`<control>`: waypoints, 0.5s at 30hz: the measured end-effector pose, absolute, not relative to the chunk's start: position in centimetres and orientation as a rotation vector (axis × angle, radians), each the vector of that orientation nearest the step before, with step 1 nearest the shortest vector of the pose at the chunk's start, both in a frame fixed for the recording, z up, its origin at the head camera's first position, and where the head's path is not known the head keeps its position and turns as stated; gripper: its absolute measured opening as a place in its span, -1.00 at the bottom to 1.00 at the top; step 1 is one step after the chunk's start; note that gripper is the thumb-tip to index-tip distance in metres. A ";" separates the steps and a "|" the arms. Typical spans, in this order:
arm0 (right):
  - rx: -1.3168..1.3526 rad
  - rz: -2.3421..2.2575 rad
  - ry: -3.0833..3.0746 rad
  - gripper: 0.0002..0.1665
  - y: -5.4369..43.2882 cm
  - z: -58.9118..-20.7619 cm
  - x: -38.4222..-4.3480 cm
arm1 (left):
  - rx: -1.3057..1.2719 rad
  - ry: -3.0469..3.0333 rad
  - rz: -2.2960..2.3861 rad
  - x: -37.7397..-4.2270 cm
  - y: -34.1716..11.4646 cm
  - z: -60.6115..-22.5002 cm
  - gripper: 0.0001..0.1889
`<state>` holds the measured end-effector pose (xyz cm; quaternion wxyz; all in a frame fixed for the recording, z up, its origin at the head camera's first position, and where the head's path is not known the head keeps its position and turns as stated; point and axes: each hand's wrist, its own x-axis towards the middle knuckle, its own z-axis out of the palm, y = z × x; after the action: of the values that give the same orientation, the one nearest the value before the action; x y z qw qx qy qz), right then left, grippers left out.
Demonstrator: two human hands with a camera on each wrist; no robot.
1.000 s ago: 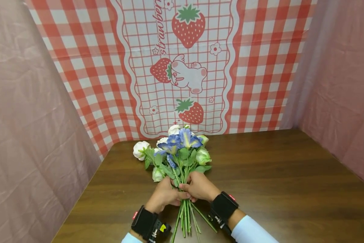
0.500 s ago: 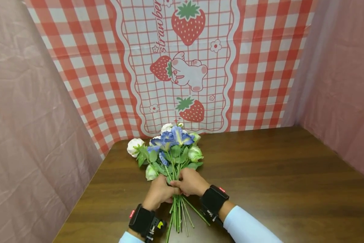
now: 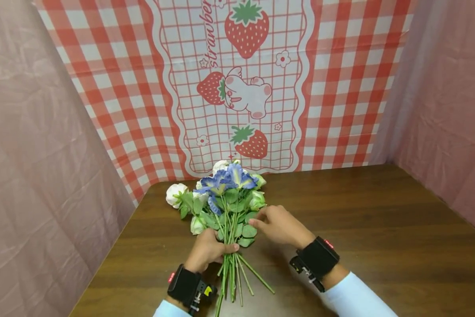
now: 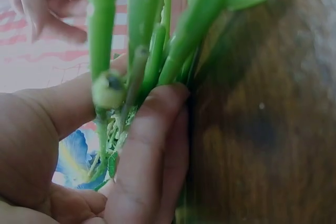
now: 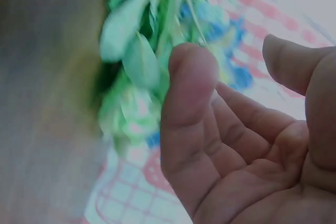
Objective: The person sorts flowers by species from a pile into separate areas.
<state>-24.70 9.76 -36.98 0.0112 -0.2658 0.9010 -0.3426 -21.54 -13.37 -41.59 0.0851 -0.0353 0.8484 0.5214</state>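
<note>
A bouquet [image 3: 231, 193] of white, pale green and blue flowers lies on the brown table, blooms toward the back and bare green stems [image 3: 232, 273] toward the front. My left hand [image 3: 210, 251] grips the stems just below the leaves, thumb laid across the top. The left wrist view shows its fingers curled round the green stems [image 4: 152, 35], close beside the tabletop. My right hand [image 3: 281, 225] hovers just right of the leaves, fingers loosely bent. In the right wrist view its thumb and fingers [image 5: 189, 98] stand apart with nothing between them.
The wooden table [image 3: 360, 220] extends to both sides. A red checked cloth [image 3: 348, 88] with strawberries hangs behind it. Pink curtains [image 3: 447, 110] hang at left and right.
My right hand has let go of the stems and moved right, uncovering green leaves. The bouquet and left hand shifted a little left in view, then stayed nearly still.
</note>
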 end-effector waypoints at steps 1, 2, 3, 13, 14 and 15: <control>-0.826 -1.078 2.819 -0.68 10.3 -36.6 -24.7 | -0.108 2.531 1.556 -21.5 -13.4 -41.6 -0.58; -0.823 -1.084 2.832 -0.68 10.9 -36.3 -24.6 | -0.110 2.531 1.559 -21.5 -13.5 -41.7 -0.56; -0.829 -1.092 2.838 -0.67 11.4 -36.0 -24.6 | -0.111 2.533 1.563 -21.6 -13.5 -41.8 -0.53; -0.822 -1.091 2.875 -0.69 14.4 -34.7 -24.5 | -0.104 2.543 1.597 -21.9 -13.3 -41.8 -0.42; -0.824 -1.084 2.876 -0.69 14.5 -34.7 -24.5 | -0.102 2.547 1.585 -21.9 -13.3 -41.7 -0.41; -0.822 -1.080 2.875 -0.69 14.7 -34.8 -24.5 | -0.096 2.555 1.569 -22.0 -13.4 -41.7 -0.41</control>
<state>-24.52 14.66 -34.82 -0.0189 -0.2585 0.9042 -0.3395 -21.97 -13.41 -41.69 0.0710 -0.0318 0.8496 0.5217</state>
